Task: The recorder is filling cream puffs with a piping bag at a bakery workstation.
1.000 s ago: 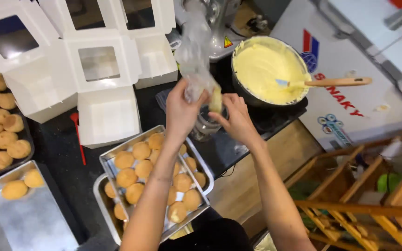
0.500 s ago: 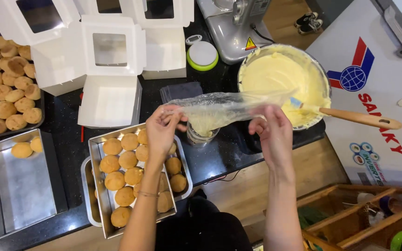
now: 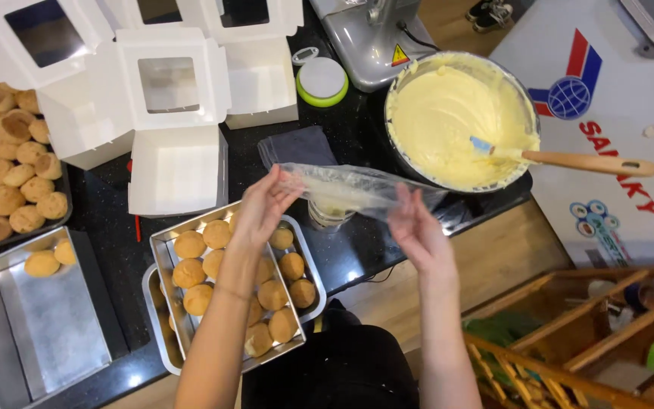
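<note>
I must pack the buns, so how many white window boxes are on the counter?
4 white window boxes: far left, open in the middle, behind it at the top edge, right. More may lie out of view.

Single head-worn view, looking steeply down, close over the black counter [image 3: 107,204]. Left hand [image 3: 263,204] and right hand [image 3: 414,227] sit mid-frame; wooden floor [image 3: 493,265] lies at lower right. No second view.
</note>
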